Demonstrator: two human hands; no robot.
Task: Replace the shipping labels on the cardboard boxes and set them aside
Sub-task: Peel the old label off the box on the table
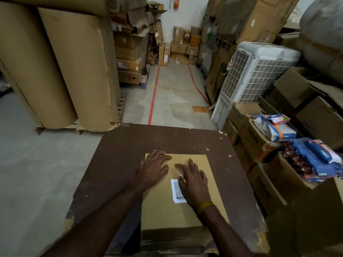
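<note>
- A box (pixel 178 206) is lying flat on a brown table (pixel 115 164), and both hands are resting on its top face.
- The left hand (pixel 155 168) is lying palm down near the far left corner of the box, with its fingers (pixel 163 157) straight and a little spread, pointing to the far right.
- These fingers are pressing flat on the cardboard and are holding nothing.
- The right hand (pixel 194 184) is lying palm down nearer the middle of the box, its fingers also straight and slightly spread, pointing away from the person.
- The thumb (pixel 181 179) of this hand is touching the upper part of a white label (pixel 177 191), and the side of the palm is covering the label's right edge.
- The label is showing printed lines and a barcode at its near end; it is lying just left of the right hand and behind the left fingers, toward the person.
- Between the fingertips of the two hands a small shiny patch (pixel 178 170) is showing on the cardboard; I cannot tell what it is.
- A yellow band (pixel 205 205) is sitting around the right wrist.
- To the right of the right fingers, well apart from the table, open cartons (pixel 259 147) are holding blue and white packets (pixel 315 156).
- Far beyond the fingertips, a white air cooler (pixel 254 75) is standing on the floor, and big brown paper rolls (pixel 61 67) are standing at the far left.
</note>
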